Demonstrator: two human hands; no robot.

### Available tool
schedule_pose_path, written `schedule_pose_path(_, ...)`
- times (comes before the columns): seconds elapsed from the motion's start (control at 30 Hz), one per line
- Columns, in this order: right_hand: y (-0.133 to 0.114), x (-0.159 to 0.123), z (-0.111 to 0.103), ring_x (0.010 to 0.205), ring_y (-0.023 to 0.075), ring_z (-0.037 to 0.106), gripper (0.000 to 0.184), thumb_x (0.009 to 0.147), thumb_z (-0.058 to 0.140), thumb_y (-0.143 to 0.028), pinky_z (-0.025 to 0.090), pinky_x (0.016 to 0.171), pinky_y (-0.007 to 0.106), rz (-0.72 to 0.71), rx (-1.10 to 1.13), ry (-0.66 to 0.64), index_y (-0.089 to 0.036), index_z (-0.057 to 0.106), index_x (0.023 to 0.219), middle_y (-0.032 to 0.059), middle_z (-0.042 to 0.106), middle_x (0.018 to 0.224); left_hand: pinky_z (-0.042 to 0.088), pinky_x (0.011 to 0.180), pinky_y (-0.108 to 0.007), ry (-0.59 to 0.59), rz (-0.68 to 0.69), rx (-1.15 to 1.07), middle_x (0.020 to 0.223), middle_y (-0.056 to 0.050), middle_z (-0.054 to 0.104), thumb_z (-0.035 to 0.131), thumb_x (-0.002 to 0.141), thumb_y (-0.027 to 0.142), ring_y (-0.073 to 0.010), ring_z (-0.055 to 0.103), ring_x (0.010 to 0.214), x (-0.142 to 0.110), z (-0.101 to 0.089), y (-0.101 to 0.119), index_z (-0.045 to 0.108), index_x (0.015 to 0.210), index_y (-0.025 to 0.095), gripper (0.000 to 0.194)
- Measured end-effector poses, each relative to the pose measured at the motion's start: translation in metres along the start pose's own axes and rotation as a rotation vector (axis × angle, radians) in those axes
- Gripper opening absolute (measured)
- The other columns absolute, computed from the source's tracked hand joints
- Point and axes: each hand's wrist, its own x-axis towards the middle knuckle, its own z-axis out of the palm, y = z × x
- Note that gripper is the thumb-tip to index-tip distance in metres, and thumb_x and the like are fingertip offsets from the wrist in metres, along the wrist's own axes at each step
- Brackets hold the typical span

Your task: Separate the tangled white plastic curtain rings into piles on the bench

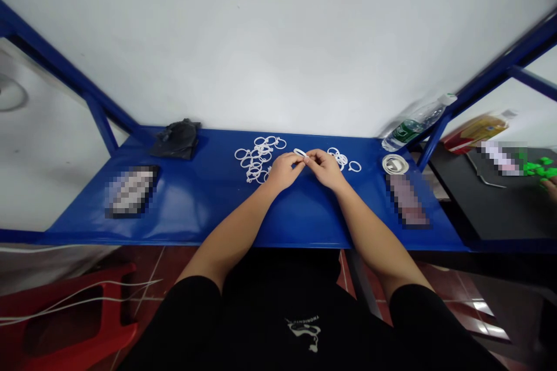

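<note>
Above the blue tabletop [304, 220], my left hand [285, 170] and my right hand [325, 168] meet at the fingertips. Between them is a white plastic ring [299, 152], pinched by both hands; its near edge is partly hidden by the fingers. A loose pile of similar white rings [256, 156], some with small tabs, lies just left of my left hand, which covers part of it. Beside my right hand lies a smaller group of white rings [342, 159], with one ring [355, 166] a little apart on its right.
A black plastic bag [178, 138] and a blurred-out dark object [133, 191] lie at left. At right are a roll of white tape [395, 164], a tilted water bottle [413, 127] and another blurred-out item [408, 200]. Another person's hand [552, 185] is near green pieces [539, 168].
</note>
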Motion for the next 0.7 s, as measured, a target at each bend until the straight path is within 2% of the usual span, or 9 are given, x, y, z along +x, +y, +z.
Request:
schedule_pose_path(0.1,-0.001,0.0,-0.008,0.067,0.0176,0.06,0.03,0.096,0.063,-0.05,0.046,0.066,0.031,-0.052,-0.166,0.06,-0.022,0.073,0.102,0.002,0.069,0.078,0.053,0.101,-0.042,-0.061,0.041,0.186,0.105,-0.006,0.08,0.068,0.099,0.027,-0.0238,0.071,0.103,0.001,-0.005,0.001,0.081,0.1,0.024,0.013)
schedule_pose_path(0.17,-0.002,0.0,-0.018,0.072,0.0191,0.064,0.026,0.096,0.064,-0.044,0.05,0.071,0.033,-0.096,-0.296,0.149,-0.022,0.075,0.103,0.0042,0.073,0.086,0.046,0.113,-0.051,-0.063,0.002,0.356,0.119,-0.008,0.078,0.07,0.098,0.033,-0.029,0.066,0.12,0.002,-0.011,-0.001,0.081,0.105,0.025,0.015)
schedule_pose_path(0.27,-0.002,0.002,-0.037,0.075,0.0208,0.066,0.024,0.093,0.063,-0.038,0.052,0.076,0.035,-0.128,-0.425,0.309,-0.021,0.076,0.105,0.0063,0.076,0.092,0.023,0.128,-0.063,-0.015,-0.135,0.597,0.153,-0.01,0.061,0.071,0.096,0.041,-0.0387,0.042,0.15,0.004,-0.024,-0.008,0.079,0.118,0.027,0.027)
schedule_pose_path(0.33,-0.001,0.003,-0.05,0.076,0.022,0.066,0.024,0.091,0.061,-0.034,0.052,0.076,0.036,-0.102,-0.473,0.383,-0.021,0.076,0.104,0.0066,0.076,0.091,0.011,0.13,-0.069,-0.032,-0.227,0.684,0.165,-0.01,0.048,0.069,0.096,0.045,-0.0428,0.028,0.158,0.005,-0.032,-0.014,0.076,0.127,0.027,0.037)
schedule_pose_path(0.4,0.0,0.003,-0.061,0.078,0.0229,0.066,0.022,0.086,0.06,-0.03,0.051,0.075,0.035,-0.057,-0.521,0.376,-0.021,0.076,0.098,0.0065,0.075,0.089,0.007,0.129,-0.073,-0.078,-0.274,0.716,0.169,-0.01,0.042,0.066,0.097,0.048,-0.0451,0.021,0.161,0.007,-0.038,-0.02,0.071,0.135,0.027,0.044)
schedule_pose_path(0.53,0.004,0.004,-0.076,0.077,0.0233,0.065,0.021,0.079,0.06,-0.028,0.048,0.071,0.035,0.018,-0.569,0.249,-0.021,0.076,0.089,0.0062,0.075,0.084,0.013,0.127,-0.074,-0.129,-0.276,0.721,0.171,-0.011,0.04,0.059,0.1,0.052,-0.0458,0.022,0.16,0.009,-0.04,-0.029,0.062,0.148,0.027,0.054)
schedule_pose_path(0.7,0.007,0.003,-0.087,0.075,0.0225,0.066,0.029,0.078,0.056,-0.029,0.048,0.072,0.034,0.095,-0.542,0.236,-0.019,0.08,0.092,0.0065,0.077,0.084,0.012,0.126,-0.076,-0.136,-0.285,0.693,0.158,-0.014,0.056,0.063,0.097,0.055,-0.0483,0.032,0.154,0.009,-0.036,-0.036,0.067,0.141,0.025,0.053)
